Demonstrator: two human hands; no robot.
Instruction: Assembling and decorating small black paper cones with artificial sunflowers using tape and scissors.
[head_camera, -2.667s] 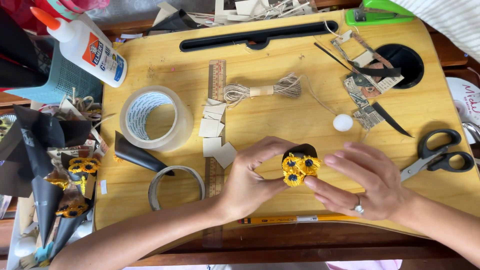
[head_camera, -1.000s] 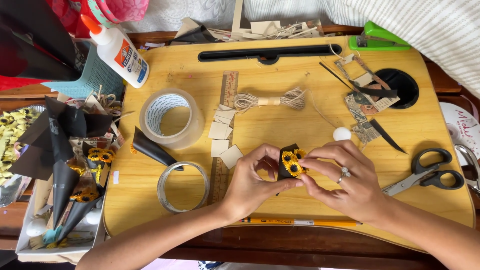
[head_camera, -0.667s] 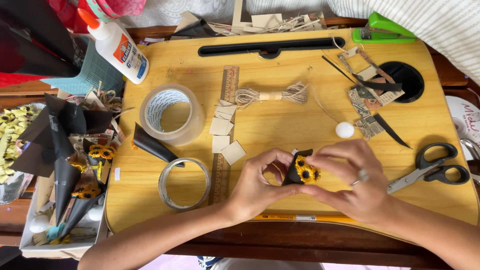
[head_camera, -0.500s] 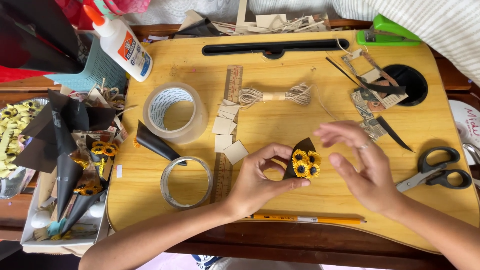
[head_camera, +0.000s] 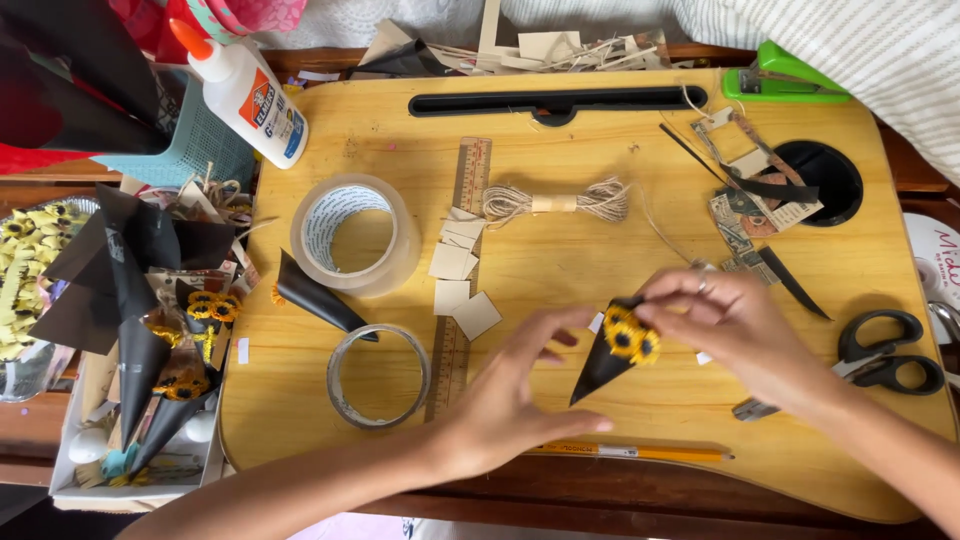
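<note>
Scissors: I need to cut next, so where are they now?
In the head view, the scissors lie at the right edge of the wooden board, just right of the right hand, below the round hole.

Single head-worn camera, looking almost straight down at close range onto a wooden lap desk (head_camera: 560, 250) that fills the frame's centre and right.

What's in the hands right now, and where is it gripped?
The right hand pinches the black paper cone at its wide top edge, by the small sunflowers. The left hand hovers beside the cone; whether it touches cannot be told.
</note>
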